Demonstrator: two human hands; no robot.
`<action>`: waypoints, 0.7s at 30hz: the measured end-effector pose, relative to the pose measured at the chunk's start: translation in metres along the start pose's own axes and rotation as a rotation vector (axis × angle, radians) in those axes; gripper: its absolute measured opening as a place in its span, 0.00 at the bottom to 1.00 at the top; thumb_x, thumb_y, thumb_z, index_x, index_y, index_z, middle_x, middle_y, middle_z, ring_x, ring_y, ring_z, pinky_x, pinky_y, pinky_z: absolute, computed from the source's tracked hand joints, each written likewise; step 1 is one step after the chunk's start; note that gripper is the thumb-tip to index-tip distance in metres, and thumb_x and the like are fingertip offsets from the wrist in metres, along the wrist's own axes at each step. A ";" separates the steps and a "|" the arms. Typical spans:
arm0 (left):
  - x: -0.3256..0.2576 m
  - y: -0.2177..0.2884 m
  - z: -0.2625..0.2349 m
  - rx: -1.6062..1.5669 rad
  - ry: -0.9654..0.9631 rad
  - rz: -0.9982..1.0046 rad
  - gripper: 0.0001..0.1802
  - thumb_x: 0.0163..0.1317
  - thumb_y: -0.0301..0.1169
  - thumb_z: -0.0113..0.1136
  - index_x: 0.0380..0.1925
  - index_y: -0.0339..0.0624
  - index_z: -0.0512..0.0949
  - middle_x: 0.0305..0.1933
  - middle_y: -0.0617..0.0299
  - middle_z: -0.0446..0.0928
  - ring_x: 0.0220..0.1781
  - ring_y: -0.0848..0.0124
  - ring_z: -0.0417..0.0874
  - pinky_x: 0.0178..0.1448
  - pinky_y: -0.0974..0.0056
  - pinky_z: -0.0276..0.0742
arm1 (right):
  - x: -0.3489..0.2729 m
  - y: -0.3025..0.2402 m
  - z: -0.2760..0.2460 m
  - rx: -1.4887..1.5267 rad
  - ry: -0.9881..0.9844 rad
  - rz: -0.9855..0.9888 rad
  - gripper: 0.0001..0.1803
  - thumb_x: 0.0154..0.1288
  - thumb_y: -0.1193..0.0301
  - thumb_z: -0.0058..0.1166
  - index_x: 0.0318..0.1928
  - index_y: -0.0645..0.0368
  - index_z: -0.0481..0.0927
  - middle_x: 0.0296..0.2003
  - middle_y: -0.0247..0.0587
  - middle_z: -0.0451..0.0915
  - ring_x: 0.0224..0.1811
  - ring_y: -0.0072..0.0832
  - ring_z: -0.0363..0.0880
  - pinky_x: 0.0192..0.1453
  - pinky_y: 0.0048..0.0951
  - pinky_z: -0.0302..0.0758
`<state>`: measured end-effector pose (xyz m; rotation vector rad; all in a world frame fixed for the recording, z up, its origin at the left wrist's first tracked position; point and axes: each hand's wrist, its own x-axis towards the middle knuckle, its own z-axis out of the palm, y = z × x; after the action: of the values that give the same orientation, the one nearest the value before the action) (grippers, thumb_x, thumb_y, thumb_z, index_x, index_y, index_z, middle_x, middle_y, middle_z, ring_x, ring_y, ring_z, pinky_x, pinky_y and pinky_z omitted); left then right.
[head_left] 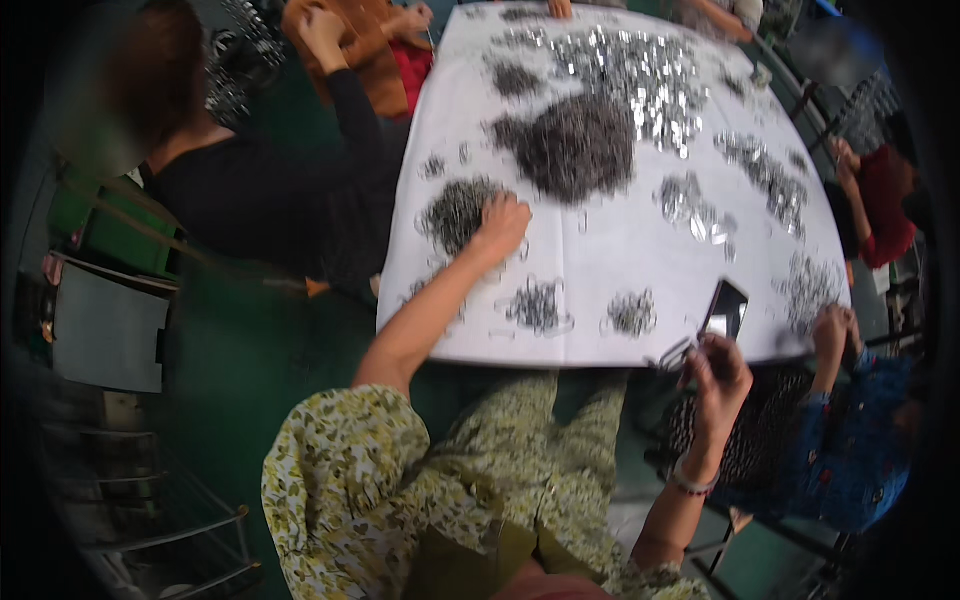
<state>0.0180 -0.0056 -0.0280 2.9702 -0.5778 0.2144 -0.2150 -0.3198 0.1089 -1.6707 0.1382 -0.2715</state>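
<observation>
My left hand (pixel 505 228) is stretched forward over the right edge of a pile of bent wire pieces (pixel 455 215). Its fingers are curled down into the wires, and what they grip is hidden. Near the table's front edge, my right hand (pixel 722 375) is raised with thumb and fingers pinched. From the pinch a bent wire loop (pixel 672 354) sticks out to the left. Just beyond that hand lies a dark phone (pixel 727 308). Two small heaps of wire pieces, a left one (pixel 538 306) and a right one (pixel 632 314), sit between my arms.
A big mound of dark wire parts (pixel 578 145) stands mid-table on the white tabletop (pixel 590 255). Shiny flat metal pieces (pixel 635 75) spread behind it. Co-workers sit around: a dark sleeve (pixel 290 200) at left, a person in blue (pixel 850 460) close at right.
</observation>
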 end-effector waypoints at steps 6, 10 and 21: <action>-0.044 0.005 -0.014 -0.292 -0.006 0.093 0.08 0.53 0.31 0.65 0.29 0.39 0.84 0.35 0.51 0.81 0.43 0.53 0.78 0.50 0.53 0.74 | -0.019 0.001 -0.004 0.048 0.002 0.001 0.17 0.63 0.83 0.56 0.53 0.69 0.76 0.33 0.36 0.78 0.29 0.18 0.75 0.30 0.20 0.76; -0.022 -0.016 -0.033 -0.330 0.198 0.012 0.07 0.52 0.30 0.66 0.29 0.40 0.85 0.33 0.52 0.81 0.43 0.53 0.78 0.50 0.55 0.73 | -0.024 0.000 -0.009 0.042 0.028 0.006 0.18 0.61 0.83 0.58 0.53 0.68 0.76 0.33 0.36 0.80 0.31 0.17 0.77 0.34 0.18 0.75; 0.037 -0.023 -0.010 0.120 -0.010 0.069 0.10 0.56 0.27 0.54 0.28 0.31 0.81 0.38 0.43 0.81 0.46 0.49 0.79 0.50 0.48 0.76 | -0.038 0.004 -0.020 -0.053 0.106 -0.018 0.18 0.56 0.84 0.63 0.48 0.66 0.80 0.34 0.34 0.82 0.37 0.16 0.78 0.42 0.17 0.73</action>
<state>0.0594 0.0038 -0.0142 3.0710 -0.6931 0.2487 -0.2563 -0.3304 0.1038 -1.7106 0.2116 -0.3733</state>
